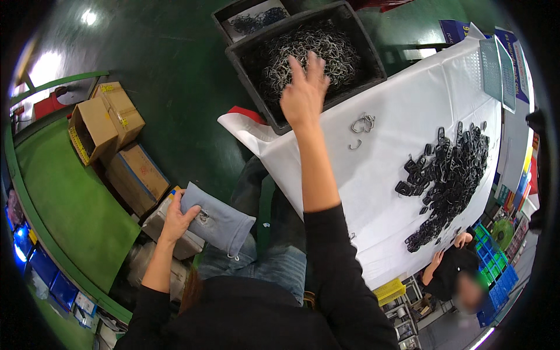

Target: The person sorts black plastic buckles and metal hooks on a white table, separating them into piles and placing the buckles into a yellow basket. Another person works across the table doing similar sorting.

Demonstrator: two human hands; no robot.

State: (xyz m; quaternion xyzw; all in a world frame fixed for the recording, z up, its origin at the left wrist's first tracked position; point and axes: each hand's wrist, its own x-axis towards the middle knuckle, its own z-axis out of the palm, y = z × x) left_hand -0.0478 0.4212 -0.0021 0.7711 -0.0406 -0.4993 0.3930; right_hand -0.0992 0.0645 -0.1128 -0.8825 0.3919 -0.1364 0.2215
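The left hand (177, 220) grips a grey cloth (227, 231) near the lap (281, 268). The right hand (304, 96), fingers parted, is at the hooks (344, 55) in the bin (253, 93), contact unclear; a light, shallow pinch should limit tangling.

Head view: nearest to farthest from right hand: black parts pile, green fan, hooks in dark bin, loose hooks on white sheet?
1. Bin hooks: under the right hand.
2. Loose hooks: left part of the sheet.
3. Black parts pile: sheet's right part.
4. Green fan: far right.
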